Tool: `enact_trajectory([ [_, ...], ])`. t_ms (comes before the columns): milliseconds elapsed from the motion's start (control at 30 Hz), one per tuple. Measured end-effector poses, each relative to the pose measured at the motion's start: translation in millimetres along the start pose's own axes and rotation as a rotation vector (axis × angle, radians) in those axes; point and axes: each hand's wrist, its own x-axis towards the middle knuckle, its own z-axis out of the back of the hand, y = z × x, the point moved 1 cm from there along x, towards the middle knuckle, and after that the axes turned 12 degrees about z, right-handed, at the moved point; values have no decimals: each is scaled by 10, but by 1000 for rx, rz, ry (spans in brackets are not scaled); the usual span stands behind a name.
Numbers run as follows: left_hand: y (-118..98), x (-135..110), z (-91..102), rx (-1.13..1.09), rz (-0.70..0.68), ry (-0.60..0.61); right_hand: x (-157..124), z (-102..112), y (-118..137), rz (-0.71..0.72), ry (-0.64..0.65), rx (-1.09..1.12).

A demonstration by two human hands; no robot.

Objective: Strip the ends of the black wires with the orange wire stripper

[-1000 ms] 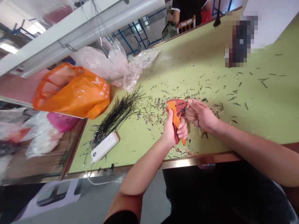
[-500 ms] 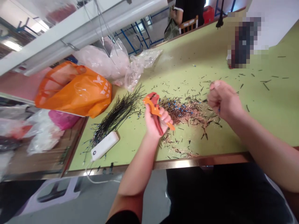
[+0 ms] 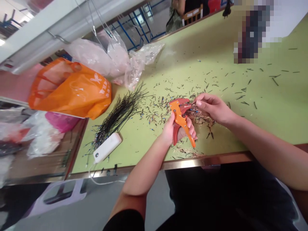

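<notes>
Left hand: fingers curled tight round the handles of the orange wire stripper, head pointing far. Right hand: fingertips pinched together, touching the stripper's head from the right; what they pinch is too small to tell. Both over scrap litter on the green table, near edge. Black wire bundle lies well to the left.

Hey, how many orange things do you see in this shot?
2: an orange plastic bag at the green table's left end, and an orange wire stripper gripped in the left hand. Clutter may hide others.
</notes>
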Motion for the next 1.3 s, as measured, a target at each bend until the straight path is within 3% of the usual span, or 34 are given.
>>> enact_trajectory([
  [300,2,-11,41,33,7,10,3,-111,-103,-125,167,108],
  [567,46,8,44,29,35,99,19,-137,-170,-138,173,105],
  [1067,16,35,-49,44,68,-53,-1,-212,-180,-52,137,9],
  [1300,18,62,-42,-5,39,-15,7,-212,-213,-48,119,-85],
])
